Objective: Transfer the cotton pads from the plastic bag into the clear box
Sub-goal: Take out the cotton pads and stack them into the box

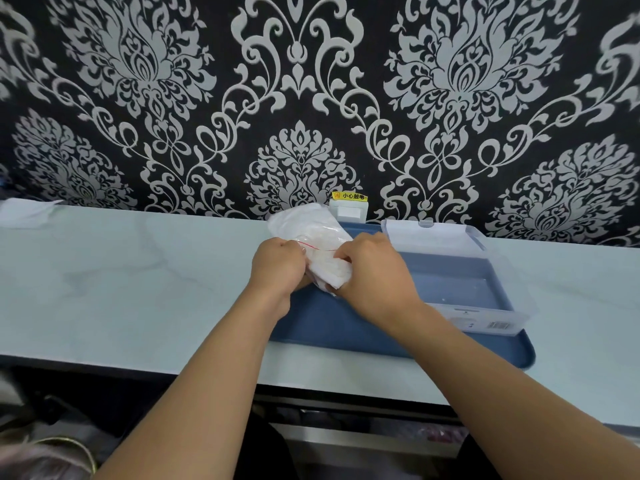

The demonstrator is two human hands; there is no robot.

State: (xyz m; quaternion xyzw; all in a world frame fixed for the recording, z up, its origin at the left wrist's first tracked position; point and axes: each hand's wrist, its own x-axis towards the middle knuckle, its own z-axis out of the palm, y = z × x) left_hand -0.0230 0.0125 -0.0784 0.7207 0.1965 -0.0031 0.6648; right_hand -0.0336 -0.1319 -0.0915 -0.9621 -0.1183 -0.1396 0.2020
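Both grips, left hand (277,263) and right hand (372,268), pinching the plastic bag (311,233) at its seal, so I'd peel gently over the clear box (450,268), I reckon.

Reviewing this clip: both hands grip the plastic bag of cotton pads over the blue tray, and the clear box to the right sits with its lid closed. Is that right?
Not quite. The head view shows the clear box with its lid open, tilted up at the far side. The rest stands: the left hand and the right hand both grip the plastic bag of cotton pads over the blue tray.
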